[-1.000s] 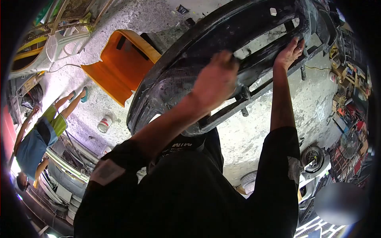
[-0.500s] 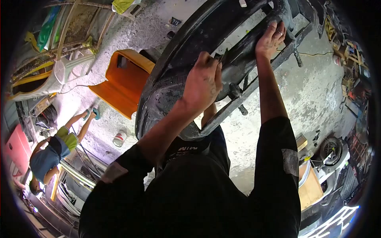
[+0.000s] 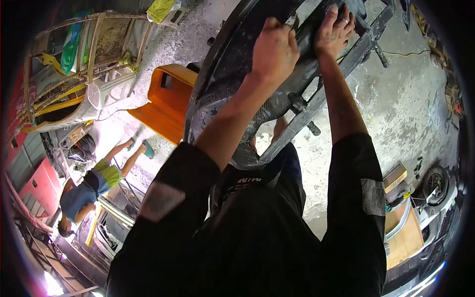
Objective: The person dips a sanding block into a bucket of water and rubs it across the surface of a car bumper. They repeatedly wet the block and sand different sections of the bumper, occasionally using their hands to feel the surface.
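Note:
A large black bumper (image 3: 225, 74) with a woven carbon-like pattern and long slots spans the upper middle, its near end against my body. My left hand (image 3: 274, 52) is closed over its inner face, and a small dark blade-like tool (image 3: 296, 23) sticks out past the fingers. What else the fist covers is hidden. My right hand (image 3: 335, 33), with a ring on one finger, lies flat with fingers apart on the bar beside the slot. A dark stub (image 3: 297, 103) projects from the bumper's lower bar, below both hands.
An orange plastic chair (image 3: 166, 106) stands left of the bumper on the rough concrete floor (image 3: 381, 114). Another person (image 3: 91, 183) is at the left, near a pink panel (image 3: 42, 188). A wheel (image 3: 435, 183) and a wooden board (image 3: 403, 237) are at the right.
My left hand has moved up along the bumper, closer to the right hand, which stays on the bar. The whole view has shifted a little, moving the chair and the other person rightward.

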`<action>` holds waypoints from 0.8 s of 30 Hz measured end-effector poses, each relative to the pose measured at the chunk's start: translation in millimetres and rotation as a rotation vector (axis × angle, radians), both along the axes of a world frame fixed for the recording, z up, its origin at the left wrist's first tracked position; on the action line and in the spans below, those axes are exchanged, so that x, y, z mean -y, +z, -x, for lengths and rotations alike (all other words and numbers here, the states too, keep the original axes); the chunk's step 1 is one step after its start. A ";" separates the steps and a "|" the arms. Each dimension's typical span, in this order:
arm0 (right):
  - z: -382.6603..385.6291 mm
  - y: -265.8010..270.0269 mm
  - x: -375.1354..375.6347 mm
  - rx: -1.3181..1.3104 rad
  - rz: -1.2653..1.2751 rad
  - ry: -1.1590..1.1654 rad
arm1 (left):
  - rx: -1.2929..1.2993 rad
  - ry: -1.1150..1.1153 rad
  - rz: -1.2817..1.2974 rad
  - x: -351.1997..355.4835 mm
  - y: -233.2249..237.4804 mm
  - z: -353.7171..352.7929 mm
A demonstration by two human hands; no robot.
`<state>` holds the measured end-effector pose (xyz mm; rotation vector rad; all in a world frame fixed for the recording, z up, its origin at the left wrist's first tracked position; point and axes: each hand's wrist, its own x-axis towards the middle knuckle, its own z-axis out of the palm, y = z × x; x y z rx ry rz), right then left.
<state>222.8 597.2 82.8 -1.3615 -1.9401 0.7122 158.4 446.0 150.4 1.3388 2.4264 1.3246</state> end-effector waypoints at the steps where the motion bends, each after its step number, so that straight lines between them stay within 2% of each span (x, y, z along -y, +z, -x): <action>1: 1.8 8.0 2.8 -0.049 0.047 -0.012 | 0.069 0.017 0.007 13.8 15.1 -6.5; 2: 3.2 7.9 3.1 -0.054 0.047 -0.010 | 0.064 0.020 0.007 29.7 24.9 -13.0; 4: 3.2 6.0 3.6 -0.030 0.043 -0.030 | 0.249 0.079 -0.022 51.5 36.1 -24.5; 5: 2.3 5.7 4.2 -0.033 0.038 -0.026 | 0.142 0.045 0.039 45.7 33.9 -20.5; 6: 1.8 7.0 5.7 -0.032 0.040 -0.025 | 0.143 0.047 0.042 28.9 24.1 -13.1; 8: 2.5 10.5 5.8 -0.026 0.077 -0.024 | -0.047 0.033 0.012 -8.3 -1.3 1.3; 10: 2.1 10.1 5.7 -0.043 0.065 -0.024 | -0.055 0.022 0.005 4.8 8.2 -0.5; 12: 3.0 8.7 3.8 -0.061 0.056 -0.003 | 0.196 0.052 0.041 45.3 36.4 -18.4; 14: 2.9 8.6 5.9 -0.040 0.045 -0.030 | 0.233 0.095 -0.061 47.3 36.3 -21.1; 16: 5.0 12.0 6.0 -0.053 0.044 -0.013 | 0.077 0.026 0.043 23.1 22.9 -9.3; 17: 5.4 15.6 7.2 -0.053 0.070 -0.016 | -0.029 -0.018 -0.055 4.2 -2.2 1.9; 22: 4.5 16.5 6.7 -0.039 0.107 -0.036 | 0.159 0.069 -0.033 46.1 29.1 -16.0; 24: 5.1 12.1 -0.1 -0.036 0.049 0.000 | 0.206 0.067 -0.008 51.6 31.4 -16.1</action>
